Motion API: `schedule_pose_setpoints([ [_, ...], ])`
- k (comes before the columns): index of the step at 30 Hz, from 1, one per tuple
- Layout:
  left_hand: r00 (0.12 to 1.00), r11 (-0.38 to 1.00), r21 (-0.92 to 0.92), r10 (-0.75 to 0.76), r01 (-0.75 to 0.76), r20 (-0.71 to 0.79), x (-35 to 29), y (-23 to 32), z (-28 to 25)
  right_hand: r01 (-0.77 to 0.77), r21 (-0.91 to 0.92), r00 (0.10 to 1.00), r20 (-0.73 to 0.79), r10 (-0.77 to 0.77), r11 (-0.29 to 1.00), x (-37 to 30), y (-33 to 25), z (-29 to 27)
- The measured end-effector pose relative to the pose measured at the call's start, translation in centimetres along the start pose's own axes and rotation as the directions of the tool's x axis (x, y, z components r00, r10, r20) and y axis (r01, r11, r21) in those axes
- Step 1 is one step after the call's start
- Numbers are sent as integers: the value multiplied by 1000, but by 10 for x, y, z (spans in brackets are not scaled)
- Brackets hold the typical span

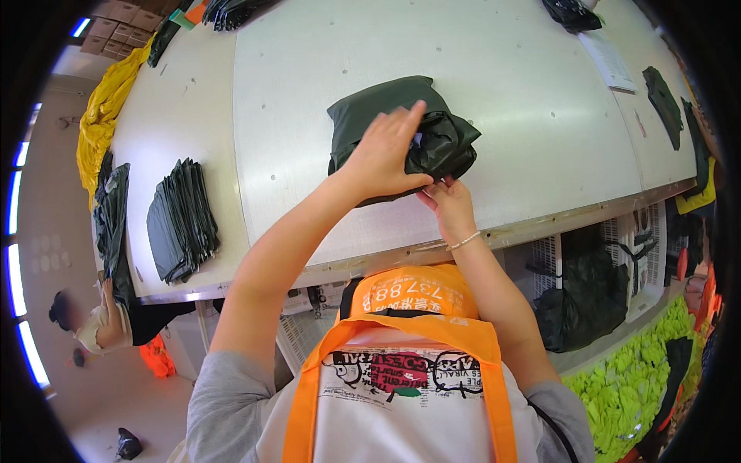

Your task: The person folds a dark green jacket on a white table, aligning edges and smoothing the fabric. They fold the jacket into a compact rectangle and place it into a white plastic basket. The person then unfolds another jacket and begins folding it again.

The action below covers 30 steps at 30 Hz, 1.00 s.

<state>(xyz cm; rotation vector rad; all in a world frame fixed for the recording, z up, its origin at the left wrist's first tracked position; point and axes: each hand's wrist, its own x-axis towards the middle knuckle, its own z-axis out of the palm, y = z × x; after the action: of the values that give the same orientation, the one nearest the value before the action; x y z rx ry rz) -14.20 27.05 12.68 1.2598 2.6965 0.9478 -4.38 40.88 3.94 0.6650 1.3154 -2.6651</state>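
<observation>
A folded bundle of shiny black material (pixel 380 102) lies on the white table in front of me; I cannot tell if it is a garment or a bag. Its right part is bunched and creased, with a small bluish-white patch showing inside. My left hand (pixel 382 158) rests across the bundle, fingers stretched out and thumb reaching toward the near edge. At that near right edge, my right hand (pixel 449 204) pinches the material between thumb and fingers. The two hands almost meet there.
A stack of folded dark pieces (pixel 183 221) lies on the left of the white table (pixel 293 208). Yellow cloth (pixel 108 116) hangs at the far left, near another person (pixel 104 324). A white paper (pixel 607 60) lies at right. Below are a black bag (pixel 583 297) and lime-green material (pixel 629 378).
</observation>
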Motion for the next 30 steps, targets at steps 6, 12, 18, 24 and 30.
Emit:
schedule_pose_setpoints([
  [6,918,803,-447,-317,393,238,22,-11,9,9,-103,1000,-25,-11,995,-1,-5,-1],
  [12,976,854,-491,-78,171,205,40,-11,28,-45,-59,990,-136,36,997,6,12,-21],
  [18,854,954,-267,26,134,519,62,12,22,-97,-76,984,-160,83,992,5,12,-26],
  [24,854,972,-224,177,-73,489,72,4,37,-167,-218,967,-224,118,962,8,13,-29],
  [30,869,973,-198,197,-117,453,51,2,97,-128,-462,942,-334,-39,878,-12,10,-74],
])
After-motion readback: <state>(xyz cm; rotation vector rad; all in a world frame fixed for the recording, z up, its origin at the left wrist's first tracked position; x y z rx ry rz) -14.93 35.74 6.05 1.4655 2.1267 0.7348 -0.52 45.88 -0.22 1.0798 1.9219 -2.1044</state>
